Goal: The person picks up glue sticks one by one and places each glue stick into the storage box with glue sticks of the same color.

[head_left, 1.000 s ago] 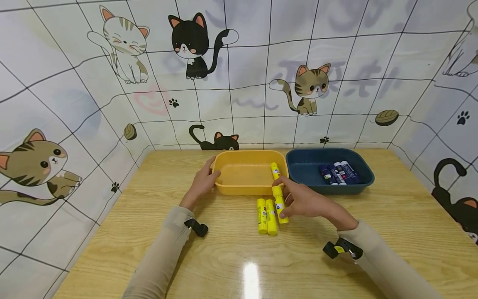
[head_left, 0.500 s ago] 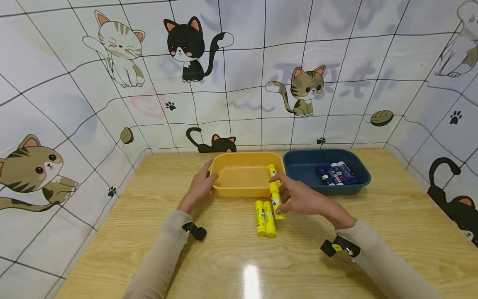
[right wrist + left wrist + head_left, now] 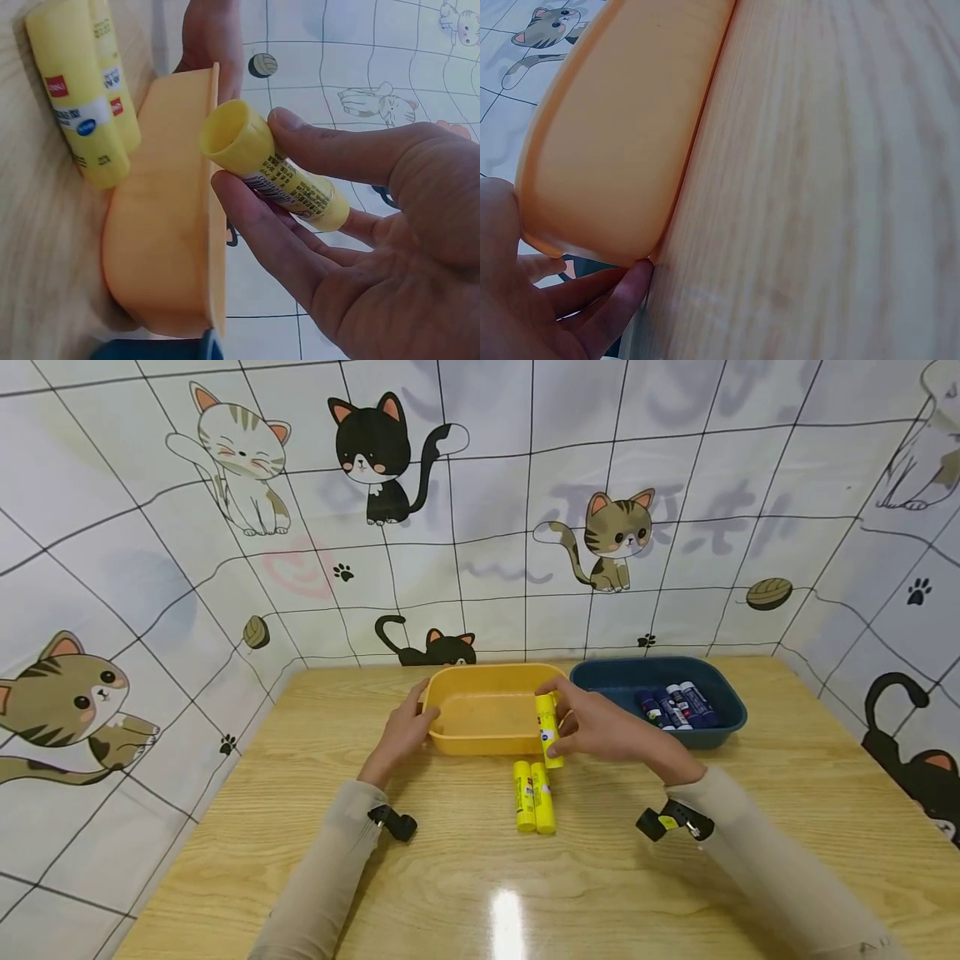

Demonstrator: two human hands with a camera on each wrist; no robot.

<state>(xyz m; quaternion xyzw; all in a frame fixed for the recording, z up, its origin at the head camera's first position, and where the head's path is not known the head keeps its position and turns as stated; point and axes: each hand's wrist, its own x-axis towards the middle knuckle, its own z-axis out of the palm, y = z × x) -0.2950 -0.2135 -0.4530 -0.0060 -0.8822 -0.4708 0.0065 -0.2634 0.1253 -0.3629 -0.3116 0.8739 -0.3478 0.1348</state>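
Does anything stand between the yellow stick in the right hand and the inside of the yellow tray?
Nothing separate visibly does. In the head view, the right hand holds the yellow stick across the near rim of the yellow tray. Only that rim might catch it; the part behind the hand is hidden.

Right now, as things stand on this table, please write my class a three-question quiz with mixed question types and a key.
1. Multiple choice: what does the right hand hold?
A) a dark blue tube
B) a yellow tube
C) a tray

2. True or false: the left hand is clear of the yellow tray.

3. Count: how many yellow tubes lie on the table in front of the yellow tray?

Key:
1. B
2. False; it touches the tray's left end.
3. Two, side by side.
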